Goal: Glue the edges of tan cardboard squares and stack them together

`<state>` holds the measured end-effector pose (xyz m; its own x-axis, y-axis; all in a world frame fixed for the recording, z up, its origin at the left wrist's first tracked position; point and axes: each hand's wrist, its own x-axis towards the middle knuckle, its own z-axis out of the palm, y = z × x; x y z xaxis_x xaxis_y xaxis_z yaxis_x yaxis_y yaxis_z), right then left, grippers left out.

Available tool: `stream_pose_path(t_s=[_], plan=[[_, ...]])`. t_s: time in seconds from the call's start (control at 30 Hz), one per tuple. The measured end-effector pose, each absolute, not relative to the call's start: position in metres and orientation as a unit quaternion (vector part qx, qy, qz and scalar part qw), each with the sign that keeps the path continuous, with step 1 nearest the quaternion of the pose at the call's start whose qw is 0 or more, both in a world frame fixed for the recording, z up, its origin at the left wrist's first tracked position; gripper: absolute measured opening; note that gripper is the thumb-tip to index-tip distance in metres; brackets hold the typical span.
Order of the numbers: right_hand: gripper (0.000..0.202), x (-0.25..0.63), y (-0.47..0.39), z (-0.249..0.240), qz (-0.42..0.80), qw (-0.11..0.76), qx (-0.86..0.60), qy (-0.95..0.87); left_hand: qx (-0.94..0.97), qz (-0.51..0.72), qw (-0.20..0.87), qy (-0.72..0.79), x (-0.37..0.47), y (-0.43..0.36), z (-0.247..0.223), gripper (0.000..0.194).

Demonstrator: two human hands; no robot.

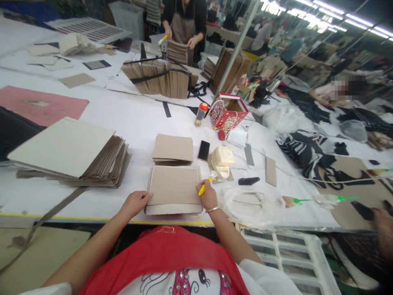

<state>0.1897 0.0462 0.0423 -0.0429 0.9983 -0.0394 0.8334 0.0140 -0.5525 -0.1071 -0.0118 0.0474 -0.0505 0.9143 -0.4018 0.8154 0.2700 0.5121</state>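
Observation:
Before me at the table's front edge lies a stack of tan cardboard panels (175,184), a paler strip showing along its near side. My left hand (136,203) pinches the left edge of the top panel between thumb and fingers. At the right edge, my right hand (208,196) grips a yellow-handled brush (202,189) and also touches the panel. The brush's pale bristles point toward a glue-smeared white tub (222,157). Just behind the panels sits a second, smaller stack of cardboard (172,147).
A tall pile of large boards (64,147) stands to the left. A phone (204,150), a red-lidded bottle (201,114), a red gift bag (229,111) and a white plastic ring-shaped bundle (250,205) lie to the right. Across the table a co-worker (184,24) handles cardboard.

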Motion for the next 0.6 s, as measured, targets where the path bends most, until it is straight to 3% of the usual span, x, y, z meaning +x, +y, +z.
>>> stream_pose_path(t_s=[0.6], plan=[[0.023, 0.184, 0.059, 0.049, 0.199, 0.108, -0.680, -0.698, 0.591, 0.092, 0.361, 0.716, -0.115, -0.007, 0.056, 0.039]])
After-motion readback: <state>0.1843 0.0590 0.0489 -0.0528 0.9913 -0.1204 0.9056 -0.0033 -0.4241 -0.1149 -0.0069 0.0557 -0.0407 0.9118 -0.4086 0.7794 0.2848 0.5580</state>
